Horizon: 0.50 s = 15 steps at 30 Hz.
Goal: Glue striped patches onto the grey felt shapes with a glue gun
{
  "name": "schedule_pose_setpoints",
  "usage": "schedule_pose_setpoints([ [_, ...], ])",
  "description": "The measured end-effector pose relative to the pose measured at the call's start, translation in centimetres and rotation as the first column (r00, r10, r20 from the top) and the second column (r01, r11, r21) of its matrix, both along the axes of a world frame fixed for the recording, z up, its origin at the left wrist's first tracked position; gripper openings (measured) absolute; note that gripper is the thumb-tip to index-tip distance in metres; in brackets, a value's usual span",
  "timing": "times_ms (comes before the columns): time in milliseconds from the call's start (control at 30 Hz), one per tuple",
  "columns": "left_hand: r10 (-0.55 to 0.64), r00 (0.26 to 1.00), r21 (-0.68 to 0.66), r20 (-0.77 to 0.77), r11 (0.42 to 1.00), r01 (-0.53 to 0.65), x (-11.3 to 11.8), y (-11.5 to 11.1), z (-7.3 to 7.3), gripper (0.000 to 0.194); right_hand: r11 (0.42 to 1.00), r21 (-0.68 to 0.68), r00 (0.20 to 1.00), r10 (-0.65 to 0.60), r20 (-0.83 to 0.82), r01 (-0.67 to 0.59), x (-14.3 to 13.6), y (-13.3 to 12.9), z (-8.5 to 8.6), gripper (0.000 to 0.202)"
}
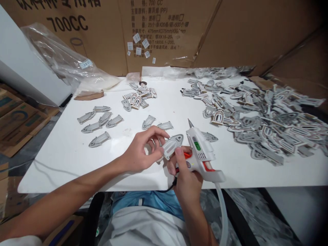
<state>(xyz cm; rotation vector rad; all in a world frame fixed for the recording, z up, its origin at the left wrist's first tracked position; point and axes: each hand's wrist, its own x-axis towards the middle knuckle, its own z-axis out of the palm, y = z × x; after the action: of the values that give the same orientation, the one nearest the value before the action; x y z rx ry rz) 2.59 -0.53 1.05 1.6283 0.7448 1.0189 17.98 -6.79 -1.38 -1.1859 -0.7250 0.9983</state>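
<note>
Between the fingers and thumb of my left hand [143, 150] is a grey arch-shaped piece [172, 145], its pointed end tilted up to the right. My right hand [188, 174] grips a white hot glue gun [201, 147] with red trim and a small green display. The gun's metal nozzle points up and away, apart from the piece. My right thumb lies close to the piece's lower edge; whether it touches, I cannot tell. A glue stick [222, 208] trails from the gun's rear. Just beyond my left hand lie two similar pieces [165, 125].
A large heap of grey and white arch pieces [271, 123] covers the white table's [123, 143] right side. Several lie at left [98, 126], with a small pile [139, 95] behind. Clear plastic bags [69, 61] and cardboard boxes [164, 34] stand at the back.
</note>
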Motion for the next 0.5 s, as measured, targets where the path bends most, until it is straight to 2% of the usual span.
schedule_pose_setpoints([
  [333,0.015,0.999,-0.06,0.035,0.998,-0.013,-0.22,0.24,-0.23,0.018,1.0,0.005,0.999,-0.027,-0.024,0.027,-0.19,0.16,0.1,0.035],
  [400,0.002,1.0,-0.053,0.023,0.999,-0.001,-0.14,0.19,-0.14,0.027,1.0,0.011,1.0,-0.006,-0.028,0.006,-0.03,0.09,-0.04,0.033],
  [500,0.005,1.0,-0.029,-0.027,1.0,-0.006,0.14,0.16,-0.13,0.052,0.999,-0.044,0.999,-0.022,-0.023,0.021,0.22,0.0,-0.16,0.038],
])
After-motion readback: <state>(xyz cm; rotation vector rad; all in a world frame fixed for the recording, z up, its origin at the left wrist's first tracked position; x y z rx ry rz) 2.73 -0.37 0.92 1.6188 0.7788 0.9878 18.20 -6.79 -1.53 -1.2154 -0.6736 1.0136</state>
